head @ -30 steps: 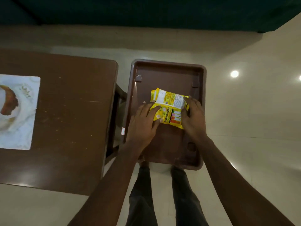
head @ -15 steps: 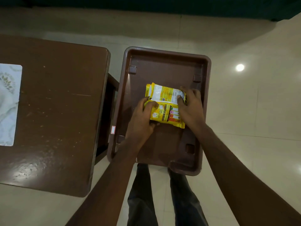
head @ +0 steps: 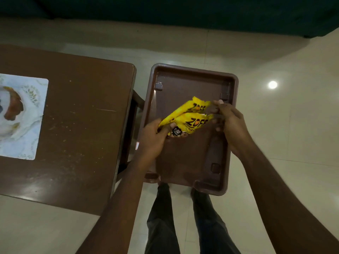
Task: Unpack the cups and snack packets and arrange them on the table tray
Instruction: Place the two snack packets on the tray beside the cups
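Note:
Two yellow snack packets (head: pixel 189 118) with dark lettering are held together over the brown plastic tray (head: pixel 185 162), tilted with their printed fronts up. My left hand (head: pixel 156 138) pinches their lower left end. My right hand (head: pixel 229 121) grips their upper right end. The packets hover above the tray's middle, apart from its floor. No cups are in view.
A brown wooden table (head: pixel 77 129) stands to the left of the tray, with a white printed mat (head: pixel 20 116) near its left edge. Pale tiled floor (head: pixel 284 125) surrounds both. My legs (head: pixel 183 222) stand just below the tray. A dark green surface runs along the top.
The packets lay flat on the tray with their backs up. Both hands have lifted and turned them over, so the fronts now show.

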